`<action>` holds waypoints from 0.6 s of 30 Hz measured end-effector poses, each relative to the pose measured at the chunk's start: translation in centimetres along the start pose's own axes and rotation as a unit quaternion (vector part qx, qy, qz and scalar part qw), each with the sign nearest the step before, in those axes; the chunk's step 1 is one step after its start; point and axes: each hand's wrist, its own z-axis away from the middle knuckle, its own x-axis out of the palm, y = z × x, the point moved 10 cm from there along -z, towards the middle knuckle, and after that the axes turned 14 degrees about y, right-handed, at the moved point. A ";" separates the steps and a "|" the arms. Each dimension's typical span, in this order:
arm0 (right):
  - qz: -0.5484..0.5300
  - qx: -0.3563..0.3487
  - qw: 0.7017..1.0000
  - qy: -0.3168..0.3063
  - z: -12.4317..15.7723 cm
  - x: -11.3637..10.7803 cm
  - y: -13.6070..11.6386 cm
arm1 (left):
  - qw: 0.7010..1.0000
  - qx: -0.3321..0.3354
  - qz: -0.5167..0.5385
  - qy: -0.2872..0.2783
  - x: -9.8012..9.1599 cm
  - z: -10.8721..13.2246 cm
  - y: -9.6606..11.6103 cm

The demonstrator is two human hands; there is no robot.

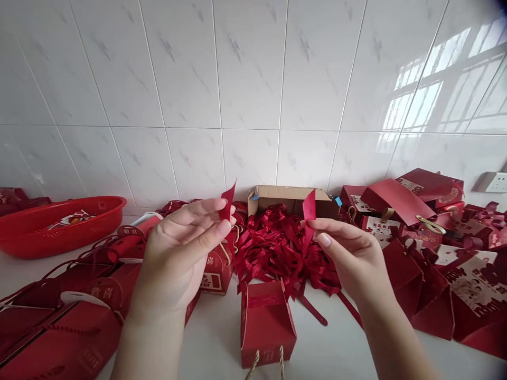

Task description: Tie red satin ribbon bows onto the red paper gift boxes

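Note:
My left hand [182, 253] is raised over the table, thumb and fingers pinching the end of a red satin ribbon [228, 200]. Across from it, my right hand [352, 256] pinches another red ribbon end [309, 206]. I cannot tell whether both ends belong to one ribbon. Below and between my hands stands a small red gift box [269, 338] with its top open and twisted rope handles [282, 361] at the front. Behind the box lies a heaped tangle of red ribbons [273, 243], spilling from a brown cardboard box [293, 194].
Red gift boxes [75, 338] crowd the left side of the table, with a red plastic basket [24, 227] behind them holding small wrapped items. More red boxes [420, 285] are piled at the right. A white tiled wall [253, 79] closes off the back.

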 end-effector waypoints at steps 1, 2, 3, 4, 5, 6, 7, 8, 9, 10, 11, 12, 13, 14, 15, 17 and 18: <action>0.002 0.002 1.000 0.024 0.0 -0.2 -0.1 | 1.000 0.002 -0.007 -0.007 0.1 0.2 0.1; 0.005 0.000 0.999 0.043 0.1 -0.4 -0.2 | 1.000 0.007 -0.015 -0.009 0.1 0.4 0.3; 0.010 -0.003 0.998 0.057 0.1 -0.4 -0.4 | 1.000 0.017 -0.023 -0.003 0.0 0.5 0.5; 0.016 -0.007 0.998 0.067 0.2 -0.4 -0.5 | 0.999 0.027 -0.031 0.007 -0.2 0.7 0.8; 0.022 -0.011 0.997 0.076 0.3 -0.3 -0.7 | 0.998 0.038 -0.038 0.021 -0.4 0.8 1.0; 0.027 -0.016 0.996 0.083 0.3 -0.3 -0.8 | 0.998 0.045 -0.042 0.032 -0.6 0.9 1.1; 0.030 -0.021 0.995 0.090 0.4 -0.2 -0.9 | 0.997 0.051 -0.044 0.037 -0.8 1.0 1.1; 0.032 -0.026 0.995 0.095 0.5 -0.2 -1.0 | 0.997 0.054 -0.045 0.038 -0.8 1.1 1.1; 0.033 -0.032 0.994 0.100 0.6 -0.2 -1.1 | 0.997 0.057 -0.044 0.036 -0.7 1.2 1.1; 0.033 -0.039 0.993 0.103 0.6 -0.3 -1.2 | 0.997 0.061 -0.044 0.034 -0.7 1.2 1.0; 0.035 -0.046 0.993 0.106 0.7 -0.3 -1.3 | 0.996 0.068 -0.046 0.036 -0.7 1.2 1.0; 0.038 -0.055 0.992 0.106 0.7 -0.4 -1.4 | 0.995 0.073 -0.049 0.041 -0.7 1.2 1.1; 0.039 -0.066 0.992 0.105 0.7 -0.4 -1.6 | 0.994 0.077 -0.052 0.049 -0.8 1.2 1.1; 0.038 -0.078 0.991 0.101 0.8 -0.4 -1.8 | 0.994 0.080 -0.056 0.055 -0.8 1.3 1.1; 0.034 -0.088 0.991 0.097 0.8 -0.4 -2.0 | 0.993 0.083 -0.058 0.059 -0.7 1.3 1.2; 0.017 -0.101 0.990 0.093 0.7 -0.5 -2.4 | 0.992 0.093 -0.059 0.054 -0.5 1.5 1.5; 0.006 -0.098 0.991 0.091 0.6 -0.5 -2.4 | 0.992 0.103 -0.056 0.048 -0.3 1.6 1.8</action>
